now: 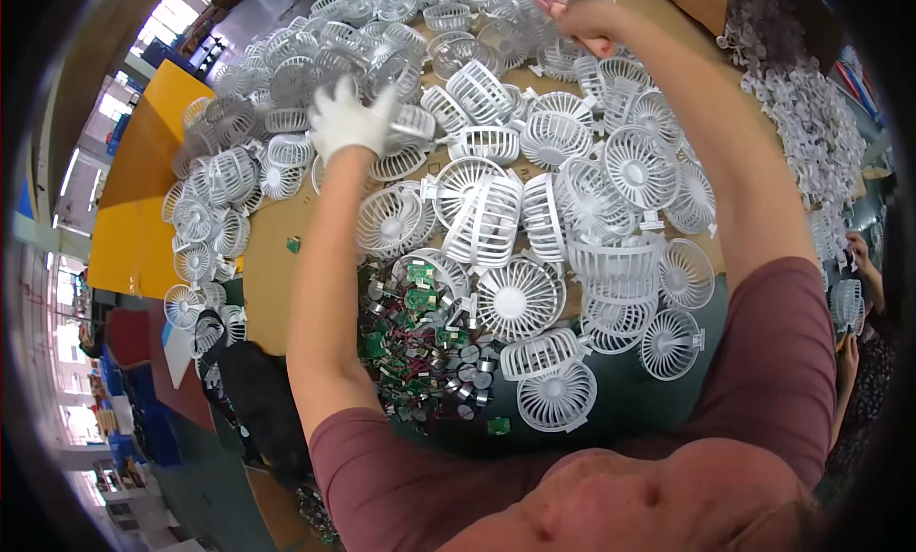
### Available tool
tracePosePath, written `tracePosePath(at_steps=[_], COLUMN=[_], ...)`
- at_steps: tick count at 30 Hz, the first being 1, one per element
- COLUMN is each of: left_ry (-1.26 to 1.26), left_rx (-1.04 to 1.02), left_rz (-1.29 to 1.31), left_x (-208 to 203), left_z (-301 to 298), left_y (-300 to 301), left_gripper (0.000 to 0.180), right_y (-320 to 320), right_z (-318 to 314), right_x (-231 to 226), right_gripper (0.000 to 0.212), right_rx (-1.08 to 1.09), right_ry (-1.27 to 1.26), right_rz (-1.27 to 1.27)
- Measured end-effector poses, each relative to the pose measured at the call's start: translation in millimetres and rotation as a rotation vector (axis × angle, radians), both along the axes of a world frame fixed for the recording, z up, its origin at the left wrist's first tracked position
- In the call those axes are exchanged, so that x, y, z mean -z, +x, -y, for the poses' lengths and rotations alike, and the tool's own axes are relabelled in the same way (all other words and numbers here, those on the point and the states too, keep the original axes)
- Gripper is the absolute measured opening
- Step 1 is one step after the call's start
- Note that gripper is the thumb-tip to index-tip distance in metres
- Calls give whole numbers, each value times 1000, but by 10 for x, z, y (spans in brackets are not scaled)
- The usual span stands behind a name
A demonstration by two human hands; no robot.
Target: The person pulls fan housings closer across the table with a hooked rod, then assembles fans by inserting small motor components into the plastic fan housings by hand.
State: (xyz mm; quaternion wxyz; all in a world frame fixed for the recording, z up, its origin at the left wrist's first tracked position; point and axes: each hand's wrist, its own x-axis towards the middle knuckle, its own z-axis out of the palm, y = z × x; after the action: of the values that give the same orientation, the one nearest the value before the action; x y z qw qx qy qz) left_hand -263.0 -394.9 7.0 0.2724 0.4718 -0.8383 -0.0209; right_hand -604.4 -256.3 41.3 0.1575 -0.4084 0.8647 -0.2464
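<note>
My left hand point(351, 121) wears a white glove and reaches into a heap of white round fan grilles. Its fingers are spread and slightly blurred, with one fan grille point(412, 123) right beside the palm. I cannot make out any grille held in it. Out at the far edge, my bare right hand point(593, 23) is closed around a thin tool with a pink handle point(546, 0); its tip is not clear. Below it more grilles point(558, 137) lie on brown cardboard. Nearer to me, a slatted grille point(485, 223) leans among others.
Small green circuit boards with wires and round motors point(425, 337) are piled near my left forearm. A yellow panel point(143, 189) stands at the left. Small translucent parts point(801, 123) form a heap at the right, where another person's hand point(862, 254) works. A black bag point(262, 399) lies at lower left.
</note>
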Motion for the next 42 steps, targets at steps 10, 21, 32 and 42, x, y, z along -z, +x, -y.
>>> tracePosePath(at_steps=[10, 21, 32, 42], left_ry=[559, 595, -214, 572], left_rx=[370, 806, -62, -225], left_rz=[-14, 238, -204, -395], left_x=[481, -289, -162, 815], left_z=[1238, -636, 567, 1554], left_y=[489, 290, 1109, 1371], left_gripper=[93, 76, 57, 94], right_y=[1320, 1799, 1299, 1433], right_z=[-2051, -3595, -465, -834], right_x=[-691, 64, -525, -710], right_gripper=[54, 56, 46, 62], right_rx=[-152, -17, -326, -441], right_ry=[451, -105, -182, 466], right_rz=[-69, 12, 60, -191])
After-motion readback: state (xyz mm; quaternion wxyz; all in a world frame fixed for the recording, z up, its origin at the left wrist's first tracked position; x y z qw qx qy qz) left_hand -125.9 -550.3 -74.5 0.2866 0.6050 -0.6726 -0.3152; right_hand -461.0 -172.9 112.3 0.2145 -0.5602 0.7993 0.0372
